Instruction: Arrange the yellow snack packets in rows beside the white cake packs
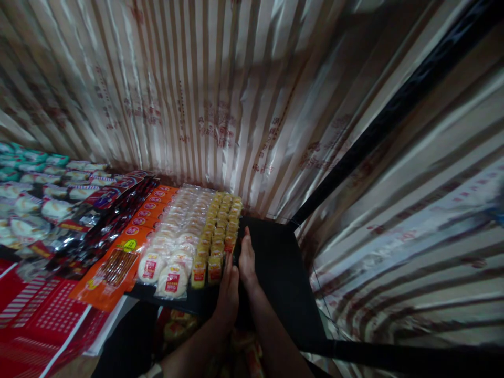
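Head view: your left hand (228, 282) is released, fingers straight, at the right edge of the yellow packets (219, 231); whether it touches them cannot be told. Your right hand (247, 261), also released and flat, stands just beside it, over the black shelf (281, 268). The yellow packets sit in rows on that shelf, beside the round white packets (172, 282).

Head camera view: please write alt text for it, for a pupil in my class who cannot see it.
A person's left hand and right hand extend side by side, slightly apart, next to rows of small yellow packets on a black surface. Left of the packets lie round white wrapped items and orange packs; shiny striped sheeting hangs behind.
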Motion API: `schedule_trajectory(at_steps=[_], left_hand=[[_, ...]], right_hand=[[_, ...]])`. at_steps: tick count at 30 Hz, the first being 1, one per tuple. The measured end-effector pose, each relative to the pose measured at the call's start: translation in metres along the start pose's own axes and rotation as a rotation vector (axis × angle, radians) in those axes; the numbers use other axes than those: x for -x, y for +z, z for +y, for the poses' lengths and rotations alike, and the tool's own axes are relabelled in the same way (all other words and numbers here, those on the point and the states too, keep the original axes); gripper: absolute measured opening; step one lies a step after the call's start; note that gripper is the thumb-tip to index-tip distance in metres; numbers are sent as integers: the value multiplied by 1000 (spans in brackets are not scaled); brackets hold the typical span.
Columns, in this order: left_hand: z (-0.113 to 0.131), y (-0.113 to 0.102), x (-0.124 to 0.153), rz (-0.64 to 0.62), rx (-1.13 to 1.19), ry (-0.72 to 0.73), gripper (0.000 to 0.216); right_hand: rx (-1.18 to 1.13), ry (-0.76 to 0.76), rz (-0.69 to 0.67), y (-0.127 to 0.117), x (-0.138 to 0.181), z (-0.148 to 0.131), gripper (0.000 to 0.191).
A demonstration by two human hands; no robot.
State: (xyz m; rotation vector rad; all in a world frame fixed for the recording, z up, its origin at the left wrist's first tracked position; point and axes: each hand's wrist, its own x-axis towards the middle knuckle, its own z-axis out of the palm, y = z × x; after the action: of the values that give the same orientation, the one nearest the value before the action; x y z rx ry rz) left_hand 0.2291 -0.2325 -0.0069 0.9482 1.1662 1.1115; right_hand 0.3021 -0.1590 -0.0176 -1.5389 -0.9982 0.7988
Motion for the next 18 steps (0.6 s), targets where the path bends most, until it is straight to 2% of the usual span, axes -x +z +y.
schedule_trajectory(at_steps=[7, 11, 14, 18], left_hand=[[-3, 1, -1, -32, 47, -45, 55], [3, 1, 2, -22, 41, -50, 58], [3, 1, 4, -13, 43, -62, 58], [-2, 2, 0, -18, 78, -61, 60]], right_hand=[[-193, -2, -99, 19, -6, 4, 74], [-306, 15, -76, 18, -11, 4, 73], [-320, 47, -42, 17, -21, 1, 71], [-286, 21, -111, 21, -31, 4, 67]])
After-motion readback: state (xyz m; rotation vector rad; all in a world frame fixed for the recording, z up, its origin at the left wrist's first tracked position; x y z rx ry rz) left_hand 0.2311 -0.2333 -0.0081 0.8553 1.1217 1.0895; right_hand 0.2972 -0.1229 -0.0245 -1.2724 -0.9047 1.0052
